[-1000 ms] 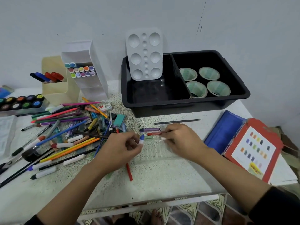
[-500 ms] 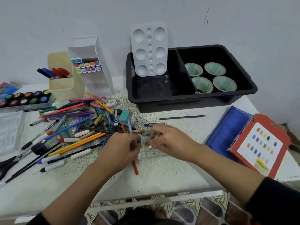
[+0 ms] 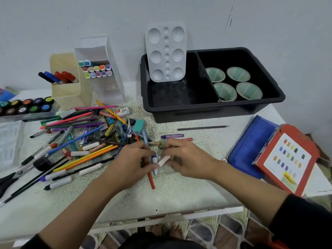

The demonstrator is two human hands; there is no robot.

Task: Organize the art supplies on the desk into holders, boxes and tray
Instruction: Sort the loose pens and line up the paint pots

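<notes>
Art supplies (image 3: pixel 84 141) lie heaped left of centre on a speckled desk (image 3: pixel 179 191), patterned floor showing below its near edge; left hand (image 3: pixel 133 162) pinches a blue-capped crayon (image 3: pixel 154 163), right hand (image 3: pixel 186 159) pinches a pale crayon (image 3: pixel 164 160), tips almost meeting. Beyond: a lone pencil (image 3: pixel 203 127), holders (image 3: pixel 80 83), a black tray (image 3: pixel 212 108) against a grey wall. Scissors (image 3: pixel 10 178) cut off left; items under the hands unclear.

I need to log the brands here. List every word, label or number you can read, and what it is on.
None reads clearly.
Small white staple box: red logo, too blurred.
Red cardboard box: yellow sticker with print, too small; the rest is colour swatches.
White printed sheet at left: text too blurred.
</notes>
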